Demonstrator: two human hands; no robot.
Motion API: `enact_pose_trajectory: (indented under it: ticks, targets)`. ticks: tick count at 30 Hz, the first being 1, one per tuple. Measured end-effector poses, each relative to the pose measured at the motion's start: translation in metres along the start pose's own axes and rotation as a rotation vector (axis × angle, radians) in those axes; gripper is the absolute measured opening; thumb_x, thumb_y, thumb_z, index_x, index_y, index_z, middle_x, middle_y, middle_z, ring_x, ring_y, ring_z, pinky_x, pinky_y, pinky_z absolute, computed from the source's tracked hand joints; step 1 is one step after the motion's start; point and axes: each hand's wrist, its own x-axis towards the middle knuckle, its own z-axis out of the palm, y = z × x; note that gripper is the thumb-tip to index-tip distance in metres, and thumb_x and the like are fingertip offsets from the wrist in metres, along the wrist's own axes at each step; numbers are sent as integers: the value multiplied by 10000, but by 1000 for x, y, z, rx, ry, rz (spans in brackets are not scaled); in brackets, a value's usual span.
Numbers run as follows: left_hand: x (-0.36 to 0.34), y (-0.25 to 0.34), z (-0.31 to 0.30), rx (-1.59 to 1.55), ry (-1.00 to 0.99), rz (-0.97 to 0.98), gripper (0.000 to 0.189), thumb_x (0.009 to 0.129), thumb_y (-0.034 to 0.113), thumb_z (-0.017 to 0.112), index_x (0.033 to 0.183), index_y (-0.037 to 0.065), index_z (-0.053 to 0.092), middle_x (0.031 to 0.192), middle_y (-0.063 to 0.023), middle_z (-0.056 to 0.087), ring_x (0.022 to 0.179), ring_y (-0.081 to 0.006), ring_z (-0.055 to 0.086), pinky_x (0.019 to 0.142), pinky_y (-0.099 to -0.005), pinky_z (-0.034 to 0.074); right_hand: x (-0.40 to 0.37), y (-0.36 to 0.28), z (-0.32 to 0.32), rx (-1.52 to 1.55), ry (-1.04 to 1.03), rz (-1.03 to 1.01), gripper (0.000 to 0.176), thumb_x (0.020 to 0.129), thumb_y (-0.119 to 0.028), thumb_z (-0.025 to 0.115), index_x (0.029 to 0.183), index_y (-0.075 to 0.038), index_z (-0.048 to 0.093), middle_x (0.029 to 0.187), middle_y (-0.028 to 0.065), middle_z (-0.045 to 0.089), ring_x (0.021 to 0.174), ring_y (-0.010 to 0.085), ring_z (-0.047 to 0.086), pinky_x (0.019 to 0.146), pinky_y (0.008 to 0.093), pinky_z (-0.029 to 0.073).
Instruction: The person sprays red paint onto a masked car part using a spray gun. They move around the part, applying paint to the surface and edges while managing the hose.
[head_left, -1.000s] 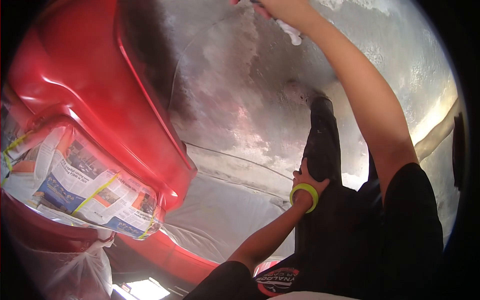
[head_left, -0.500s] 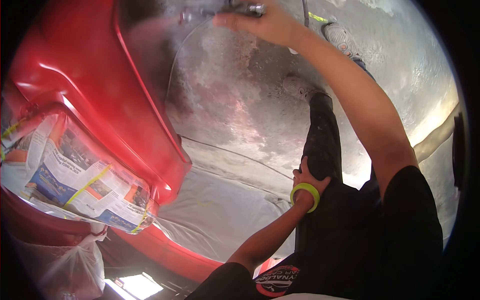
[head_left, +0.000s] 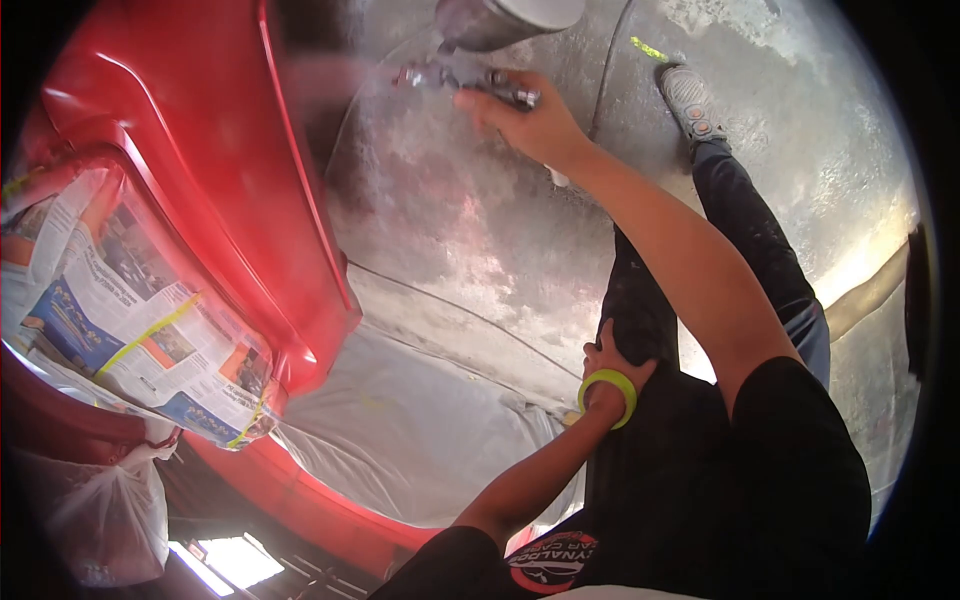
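My right hand (head_left: 530, 115) grips a spray gun (head_left: 465, 80) near the top centre. A grey metal cup (head_left: 505, 18) stands above the gun, cut off by the top edge. A faint reddish mist leaves the nozzle toward the glossy red car panel (head_left: 200, 130) on the left, with a gap between gun and panel. My left hand (head_left: 617, 365), with a yellow-green band (head_left: 608, 398) at its wrist, rests on my dark-clothed leg, fingers apart and holding nothing.
Newspaper and clear plastic (head_left: 150, 310) with yellow tape cover an opening in the red panel. A plastic bag (head_left: 115, 510) hangs at lower left. Grey sheeting (head_left: 420, 430) lies below the panel. A thin hose (head_left: 605, 80) and a cable (head_left: 470, 315) run along the concrete floor (head_left: 480, 210).
My right hand and the spray gun are lower in view, and the cup now shows. The red panel has shifted left in view. One leg appears further right. My left hand stays on my leg.
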Motion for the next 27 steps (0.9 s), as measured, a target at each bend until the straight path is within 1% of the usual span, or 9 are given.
enact_pose_trajectory:
  ticks: [2,8,11,14,15,18,20,24,27]
  targets:
    - [-1,-2,0,-1,-11,-8,1151,647,471,841,1544,195,175,1281,-264,426,1199,-444,521,1031,-456,453,8,-19,3,32,32,127,443,833,-479,764,1043,-90,727,774,18,645,761,103,572,706,284,458]
    - [1,-2,1,-4,-8,-8,1127,654,475,831,1539,202,189,1278,-270,431,1194,-449,522,1018,-467,459,-5,-25,8,63,5,139,426,827,-440,782,1041,-76,725,779,20,642,751,111,580,691,290,454]
    - [2,-6,3,-24,11,4,1096,659,465,821,1534,218,210,1254,-274,444,1179,-454,528,995,-488,472,-32,-30,-10,-197,-190,-122,437,817,-417,797,1051,-55,726,811,43,665,780,132,607,721,295,470]
    - [1,-6,3,-44,-1,2,1098,657,467,822,1533,216,210,1252,-275,446,1172,-456,533,991,-489,475,-50,-51,-31,-322,-251,-183,468,804,-410,813,1072,-37,725,839,73,681,814,149,623,735,310,482]
    - [1,-6,5,-55,-4,1,1096,657,469,822,1532,215,212,1254,-276,446,1169,-457,534,990,-490,475,-47,-46,-36,-374,-190,-368,506,800,-420,816,1101,-26,714,842,68,685,801,149,620,729,313,486]
    - [-1,-6,12,-100,11,5,1094,655,460,829,1529,212,220,1260,-282,450,1162,-459,540,989,-493,477,-26,-47,-53,-629,51,-553,459,832,-382,797,1112,-28,709,844,50,693,796,135,620,720,291,486]
    - [-4,-6,17,-151,24,-6,1097,652,450,838,1529,210,223,1264,-285,452,1162,-461,542,989,-495,477,-23,-87,-44,-406,25,-373,408,860,-341,776,1110,-27,707,872,47,707,809,129,627,738,278,492]
    - [-6,-30,24,-344,20,-101,1126,636,433,863,1533,209,219,1281,-290,453,1177,-474,533,999,-496,473,-17,-89,-30,-169,-23,-346,303,894,-268,746,1083,-33,713,903,44,722,833,115,630,749,264,496]
    - [-1,-53,48,-293,-52,-185,1169,620,483,868,1539,226,193,1351,-295,413,1241,-478,495,1030,-518,455,-44,-55,-11,-346,-110,-384,280,873,-236,757,1065,-35,717,929,58,723,838,132,638,758,270,498]
